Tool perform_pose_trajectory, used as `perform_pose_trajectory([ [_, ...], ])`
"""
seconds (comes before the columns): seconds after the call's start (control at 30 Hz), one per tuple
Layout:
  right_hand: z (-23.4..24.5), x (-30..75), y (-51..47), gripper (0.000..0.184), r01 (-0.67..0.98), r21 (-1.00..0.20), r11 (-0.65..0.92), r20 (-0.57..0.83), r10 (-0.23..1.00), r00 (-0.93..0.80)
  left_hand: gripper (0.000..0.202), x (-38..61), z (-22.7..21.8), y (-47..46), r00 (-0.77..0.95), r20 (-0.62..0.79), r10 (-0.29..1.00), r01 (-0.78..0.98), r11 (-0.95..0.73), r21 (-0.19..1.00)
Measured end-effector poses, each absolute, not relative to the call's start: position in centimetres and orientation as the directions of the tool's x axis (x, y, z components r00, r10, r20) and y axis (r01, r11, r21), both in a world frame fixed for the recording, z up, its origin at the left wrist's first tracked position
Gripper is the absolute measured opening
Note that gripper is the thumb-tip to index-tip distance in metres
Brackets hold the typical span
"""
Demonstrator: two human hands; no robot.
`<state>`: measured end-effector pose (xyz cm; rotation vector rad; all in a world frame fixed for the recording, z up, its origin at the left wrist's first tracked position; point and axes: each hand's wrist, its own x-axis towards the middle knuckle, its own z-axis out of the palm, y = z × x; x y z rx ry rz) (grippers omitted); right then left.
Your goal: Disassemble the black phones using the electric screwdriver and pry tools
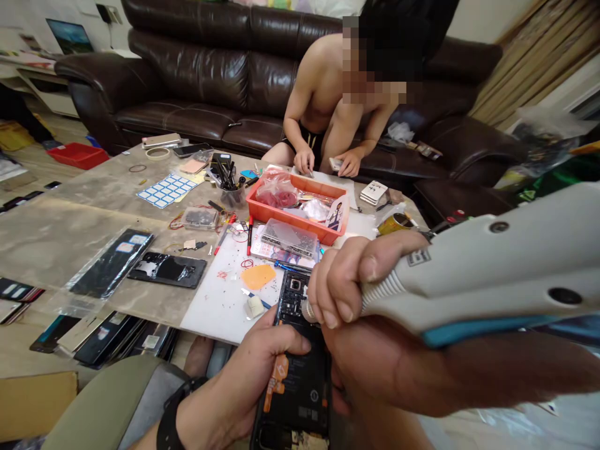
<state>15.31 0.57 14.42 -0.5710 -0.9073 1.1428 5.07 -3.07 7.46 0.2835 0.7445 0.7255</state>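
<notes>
My left hand [257,356], with a black band at the wrist, is closed around a smartphone [300,387] with its back off. The phone's camera, black battery area and orange flex parts show, and my thumb lies across it. My right hand [342,287] is wrapped around the narrow ribbed front of a grey and teal handheld power tool [492,262]. The tool's tip meets or nearly meets the phone's upper right edge; I cannot tell whether they touch. Beside the phone lie an orange pad [258,277] and a small whitish block [254,307].
A white mat [206,312] bears tiny dark bits. Beyond it stand an orange-red tray [300,219] of bags and a clear parts box [289,237]. Another phone [167,269] lies left. Opposite, a person [323,81] sits on the brown sofa [197,69], handling small items.
</notes>
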Motion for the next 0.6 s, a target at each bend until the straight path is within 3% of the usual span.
perform_pose_trajectory([
  [0.2, 13.7, 15.4, 0.6, 0.038, -0.504, -0.774, 0.384, 0.351, 0.922, 0.162, 0.029, 5.2, 7.5, -2.9, 0.512, -0.52, 0.684, -0.492, 0.729, 0.475],
  [0.37, 14.5, 15.4, 0.6, 0.049, -0.522, -0.792, 0.316, 0.286, 0.948, 0.139, 0.034, 5.2, 7.2, -2.8, 0.581, -0.467, 0.667, -0.511, 0.745, 0.428],
  [0.6, 14.1, 14.9, 0.7, 0.056, -0.535, -0.781, 0.322, 0.286, 0.946, 0.152, 0.05, 5.3, 7.4, -2.9, 0.55, -0.493, 0.674, -0.521, 0.738, 0.429],
])
